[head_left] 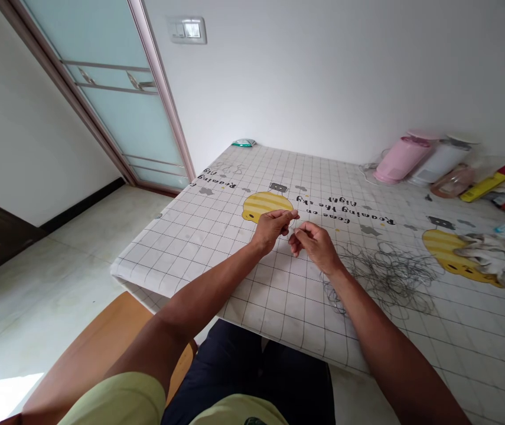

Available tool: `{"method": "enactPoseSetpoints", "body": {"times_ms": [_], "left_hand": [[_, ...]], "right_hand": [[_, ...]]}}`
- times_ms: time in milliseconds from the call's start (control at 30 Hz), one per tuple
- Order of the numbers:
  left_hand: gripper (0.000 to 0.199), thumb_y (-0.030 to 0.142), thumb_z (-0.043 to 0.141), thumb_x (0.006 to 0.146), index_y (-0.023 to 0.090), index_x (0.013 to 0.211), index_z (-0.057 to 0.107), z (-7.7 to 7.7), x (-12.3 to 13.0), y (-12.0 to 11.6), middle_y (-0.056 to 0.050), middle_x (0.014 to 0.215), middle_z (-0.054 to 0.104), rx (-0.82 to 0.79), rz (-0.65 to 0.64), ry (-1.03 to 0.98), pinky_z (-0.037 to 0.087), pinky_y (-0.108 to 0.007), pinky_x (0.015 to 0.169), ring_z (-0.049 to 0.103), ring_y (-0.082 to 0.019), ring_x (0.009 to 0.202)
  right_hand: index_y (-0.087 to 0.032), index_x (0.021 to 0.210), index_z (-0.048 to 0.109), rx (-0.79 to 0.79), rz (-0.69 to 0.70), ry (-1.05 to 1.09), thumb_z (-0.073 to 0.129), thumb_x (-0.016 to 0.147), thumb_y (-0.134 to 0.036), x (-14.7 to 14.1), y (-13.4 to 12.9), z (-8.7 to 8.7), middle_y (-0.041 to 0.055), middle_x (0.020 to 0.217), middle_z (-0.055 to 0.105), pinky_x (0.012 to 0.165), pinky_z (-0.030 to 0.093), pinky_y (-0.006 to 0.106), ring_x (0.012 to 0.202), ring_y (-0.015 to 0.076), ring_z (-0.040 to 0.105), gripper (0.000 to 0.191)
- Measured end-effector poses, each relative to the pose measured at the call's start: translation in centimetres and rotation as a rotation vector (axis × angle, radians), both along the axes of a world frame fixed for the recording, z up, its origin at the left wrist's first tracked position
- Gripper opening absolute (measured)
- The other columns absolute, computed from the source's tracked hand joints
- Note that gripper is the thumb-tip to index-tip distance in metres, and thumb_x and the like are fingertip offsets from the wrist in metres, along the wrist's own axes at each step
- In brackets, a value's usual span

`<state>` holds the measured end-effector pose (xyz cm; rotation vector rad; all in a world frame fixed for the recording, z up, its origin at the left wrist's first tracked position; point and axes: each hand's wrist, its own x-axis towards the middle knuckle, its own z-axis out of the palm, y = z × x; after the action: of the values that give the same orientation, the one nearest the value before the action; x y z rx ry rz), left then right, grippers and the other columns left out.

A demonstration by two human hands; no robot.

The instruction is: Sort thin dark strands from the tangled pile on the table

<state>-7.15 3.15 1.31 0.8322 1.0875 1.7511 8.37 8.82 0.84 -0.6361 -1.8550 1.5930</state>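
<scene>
Both hands are held close together over the table, fingertips nearly meeting. My left hand is closed in a pinch, thumb against forefinger, above a printed yellow bee on the cloth. Just to its right, my right hand is pinched too, its other fingers curled. Whatever lies between the fingertips is too fine to make out. Partly behind my right wrist and forearm spreads a loose tangle of thin dark-grey strands, either thread or wire. It rests on the white checked tablecloth.
Along the wall at right stand a pink cylinder and a white cylinder, beside a yellow-and-red box. Crumpled cloth lies at the right. A small green-and-white packet sits at the far left corner. An orange chair is at my left.
</scene>
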Motion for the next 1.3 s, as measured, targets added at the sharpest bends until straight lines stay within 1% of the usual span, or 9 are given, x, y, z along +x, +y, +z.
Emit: {"method": "enactPoseSetpoints", "body": {"times_ms": [200,467,633,733,833,900,1033,1167,1300], "left_hand": [[0.046,0.054,0.093,0.077,0.015,0.071,0.071,-0.4,-0.1,0.2,-0.003,0.076,0.061,-0.023,-0.028,-0.049,0.033,-0.026,0.054,0.043,-0.008,0.059],[0.053,0.062,0.090,0.079,0.013,0.077,0.069,0.0,-0.5,-0.1,-0.006,0.091,0.062,-0.039,-0.037,-0.071,0.038,-0.024,0.057,0.047,-0.009,0.068],[0.063,0.074,0.069,0.094,0.012,0.102,0.077,0.5,-1.2,-0.1,-0.009,0.098,0.061,-0.138,0.157,-0.072,0.043,-0.024,0.057,0.056,-0.012,0.072],[0.065,0.073,0.051,0.104,0.012,0.105,0.075,-0.1,-1.8,0.2,-0.012,0.100,0.066,-0.213,0.274,0.118,0.046,-0.026,0.058,0.060,-0.015,0.072],[0.057,0.054,0.036,0.114,0.013,0.109,0.074,-1.2,-1.8,0.7,-0.013,0.100,0.072,-0.342,0.271,0.554,0.051,-0.029,0.068,0.066,-0.019,0.078],[0.044,0.039,0.039,0.113,0.013,0.105,0.074,-1.8,-1.4,0.8,-0.013,0.098,0.074,-0.406,0.240,0.801,0.054,-0.032,0.078,0.069,-0.022,0.086],[0.018,0.027,0.060,0.102,0.015,0.104,0.074,-2.4,0.3,0.5,-0.014,0.108,0.075,-0.409,0.202,0.950,0.054,-0.035,0.091,0.070,-0.026,0.101],[0.022,0.033,0.061,0.103,0.019,0.116,0.073,-2.8,1.7,0.0,-0.013,0.119,0.071,-0.409,0.126,1.115,0.056,-0.037,0.092,0.071,-0.026,0.102],[0.025,0.034,0.054,0.107,0.017,0.115,0.071,-3.0,2.0,-0.1,-0.013,0.120,0.069,-0.384,0.034,1.301,0.058,-0.038,0.091,0.071,-0.027,0.107]], "right_hand": [[-0.022,0.089,0.064,0.186,0.044,-0.026,0.067,0.103,-0.061,0.8,0.8,0.3,0.0043,0.081,0.074,0.056,0.057,0.032,0.061,0.0170,0.068,0.041],[-0.022,0.088,0.063,0.023,0.093,0.035,0.072,0.101,-0.058,0.9,0.9,0.3,0.0015,0.077,0.070,0.051,0.054,0.029,0.057,0.0160,0.065,0.040],[-0.022,0.086,0.063,-0.134,0.052,0.046,0.079,0.095,-0.059,0.8,1.0,0.5,0.0008,0.073,0.068,0.047,0.050,0.027,0.053,0.0148,0.062,0.042],[-0.021,0.085,0.062,-0.152,0.017,0.072,0.080,0.093,-0.060,0.8,0.9,0.9,0.0004,0.071,0.066,0.045,0.049,0.026,0.051,0.0142,0.060,0.044],[-0.021,0.084,0.062,-0.152,-0.032,0.082,0.083,0.090,-0.061,0.7,1.0,1.8,-0.0002,0.071,0.066,0.043,0.048,0.026,0.050,0.0138,0.060,0.045],[-0.021,0.085,0.061,-0.156,-0.064,0.065,0.085,0.088,-0.060,0.6,1.4,2.7,0.0001,0.072,0.067,0.042,0.049,0.025,0.051,0.0140,0.061,0.046],[-0.021,0.088,0.061,-0.139,-0.130,-0.014,0.085,0.090,-0.054,-0.6,3.1,4.7,0.0024,0.075,0.069,0.043,0.052,0.026,0.052,0.0147,0.064,0.041],[-0.020,0.089,0.060,-0.109,-0.100,-0.113,0.079,0.098,-0.039,-4.3,5.5,6.0,0.0074,0.081,0.073,0.045,0.055,0.026,0.055,0.0156,0.068,0.029],[-0.018,0.088,0.058,-0.092,-0.078,-0.259,0.069,0.105,-0.023,-10.3,7.5,5.5,0.0101,0.081,0.075,0.043,0.053,0.024,0.053,0.0148,0.068,0.020]]}}
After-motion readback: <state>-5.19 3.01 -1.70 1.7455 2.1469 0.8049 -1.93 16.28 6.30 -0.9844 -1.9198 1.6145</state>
